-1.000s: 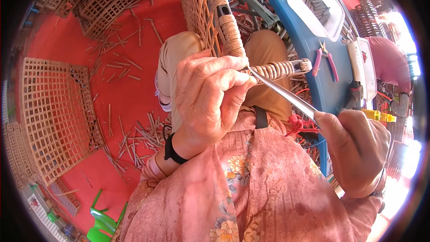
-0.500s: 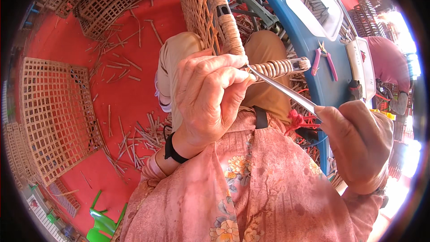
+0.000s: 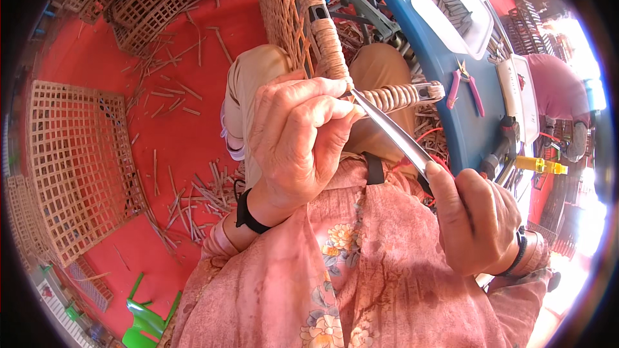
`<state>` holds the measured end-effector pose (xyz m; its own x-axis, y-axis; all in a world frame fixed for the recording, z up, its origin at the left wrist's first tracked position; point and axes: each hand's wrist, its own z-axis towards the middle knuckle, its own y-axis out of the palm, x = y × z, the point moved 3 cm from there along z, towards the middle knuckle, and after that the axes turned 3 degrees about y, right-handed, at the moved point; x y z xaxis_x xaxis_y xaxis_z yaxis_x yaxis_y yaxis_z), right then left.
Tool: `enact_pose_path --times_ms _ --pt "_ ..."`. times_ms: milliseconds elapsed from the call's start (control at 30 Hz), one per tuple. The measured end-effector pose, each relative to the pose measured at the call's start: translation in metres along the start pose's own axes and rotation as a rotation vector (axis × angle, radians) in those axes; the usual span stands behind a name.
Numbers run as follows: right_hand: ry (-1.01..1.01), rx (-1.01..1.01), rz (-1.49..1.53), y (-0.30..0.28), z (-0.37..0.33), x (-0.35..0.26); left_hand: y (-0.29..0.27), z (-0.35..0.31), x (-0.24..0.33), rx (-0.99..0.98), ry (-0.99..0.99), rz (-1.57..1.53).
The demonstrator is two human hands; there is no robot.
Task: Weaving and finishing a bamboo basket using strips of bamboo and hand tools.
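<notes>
A cane-wrapped frame (image 3: pixel 330 51) with an openwork woven panel (image 3: pixel 282 9) rests against my lap. A shorter wrapped bar (image 3: pixel 391 98) with a dark metal end meets it at a corner. My left hand (image 3: pixel 296 122) pinches at that corner, with thumb and forefinger closed; exactly what lies between the fingertips is partly hidden. A shiny, pale flat strip (image 3: pixel 393 133) runs from this corner down to my right hand (image 3: pixel 480 219), narrowing toward the frame. The right hand is closed round its lower end, thumb laid along it.
At right, a blue table (image 3: pixel 461 84) bears pink-handled cutters (image 3: pixel 465 90) and a white tray (image 3: pixel 474 44) of short pieces. A yellow-ended tool (image 3: pixel 540 165) lies near a person's pink sleeve (image 3: pixel 558 84). Woven panels (image 3: pixel 80 167) and cane offcuts (image 3: pixel 200 200) litter the red floor near a green chair (image 3: pixel 145 322).
My right hand has moved left and closer to the corner, so less of the strip shows between my hands. The yellow-ended tool is now uncovered. My left hand stays almost in place.
</notes>
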<state>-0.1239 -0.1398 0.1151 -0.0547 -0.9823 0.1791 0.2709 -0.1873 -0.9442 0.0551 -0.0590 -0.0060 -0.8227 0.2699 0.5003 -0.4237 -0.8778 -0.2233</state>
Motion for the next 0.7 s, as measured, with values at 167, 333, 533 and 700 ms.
enact_pose_path --times_ms 167,333,533,700 --pt "-0.067 -0.026 0.046 -0.002 0.001 0.01 0.002 -0.004 -0.003 0.058 -0.031 -0.022" --pt "-0.109 -0.023 0.019 0.01 0.002 0.007 0.002 -0.005 -0.002 0.089 -0.033 -0.036" --pt "-0.144 0.084 -0.045 0.023 0.0 -0.001 -0.003 -0.002 0.001 0.034 -0.052 -0.035" --pt "-0.143 0.11 -0.053 0.021 0.009 -0.005 -0.004 -0.002 0.001 0.049 -0.066 -0.027"
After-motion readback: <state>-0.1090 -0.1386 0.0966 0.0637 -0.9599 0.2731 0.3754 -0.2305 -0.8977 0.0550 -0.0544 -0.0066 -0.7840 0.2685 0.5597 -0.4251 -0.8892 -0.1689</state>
